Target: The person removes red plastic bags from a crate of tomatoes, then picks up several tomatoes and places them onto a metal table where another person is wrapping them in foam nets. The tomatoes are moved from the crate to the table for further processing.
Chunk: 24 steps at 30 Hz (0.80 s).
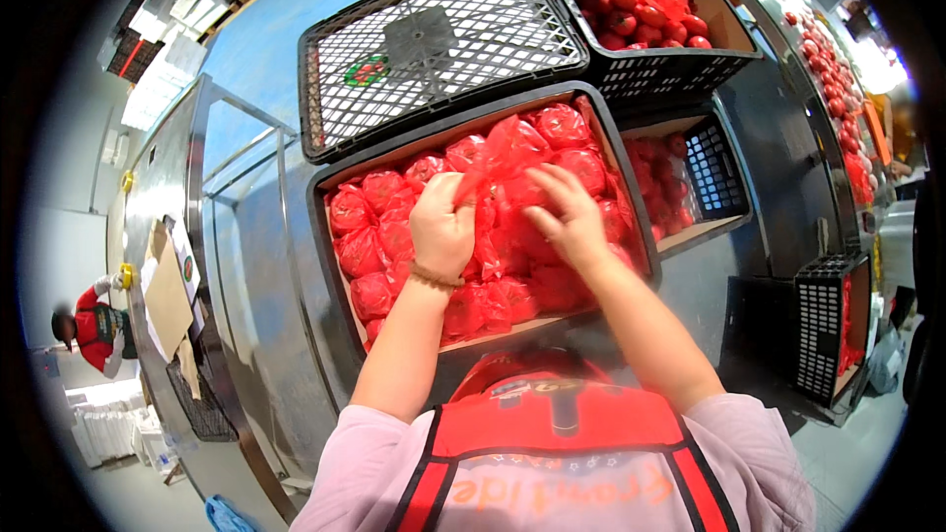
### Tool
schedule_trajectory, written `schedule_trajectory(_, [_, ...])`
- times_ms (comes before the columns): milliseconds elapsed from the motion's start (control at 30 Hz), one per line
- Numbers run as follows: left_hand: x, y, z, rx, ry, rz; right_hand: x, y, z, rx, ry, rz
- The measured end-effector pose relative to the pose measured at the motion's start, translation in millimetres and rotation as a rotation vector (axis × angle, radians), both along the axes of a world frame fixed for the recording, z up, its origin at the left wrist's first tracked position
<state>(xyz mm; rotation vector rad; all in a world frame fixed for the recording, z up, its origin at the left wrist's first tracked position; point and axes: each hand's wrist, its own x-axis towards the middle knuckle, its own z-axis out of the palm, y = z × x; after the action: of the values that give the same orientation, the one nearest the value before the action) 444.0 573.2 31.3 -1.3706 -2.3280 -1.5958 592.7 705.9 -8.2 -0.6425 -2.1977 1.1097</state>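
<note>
Upside-down orange lettering (576, 495) on shirt (370, 448), white print (530, 386) on apron (493, 426), round label (367, 70) on crate (414, 119)

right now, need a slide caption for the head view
Left hand and right hand at work over red-wrapped round fruit in a black plastic crate.

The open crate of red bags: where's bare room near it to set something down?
A grey patch right of the open crate, below the side crate, looks bare; so does blue floor left of the mesh panel. Crowded: inside, where red bags pack around the left hand and right hand.
</note>
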Motion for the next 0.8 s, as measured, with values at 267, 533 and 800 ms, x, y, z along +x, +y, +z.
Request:
schedule_trajectory(267, [33,8,0,0.109,-0.492,-0.414,-17,-12,36,-0.811,0.345,0.223])
schedule_trajectory(533, [-87,-45,18,0.446,-0.335,0.283,7,74,10,0.534,-0.371,0.005])
schedule_trajectory(800, [-40,-53,0,-0.114,-0.015,-0.026,-18,62,-21,0.688,-0.173,0.013])
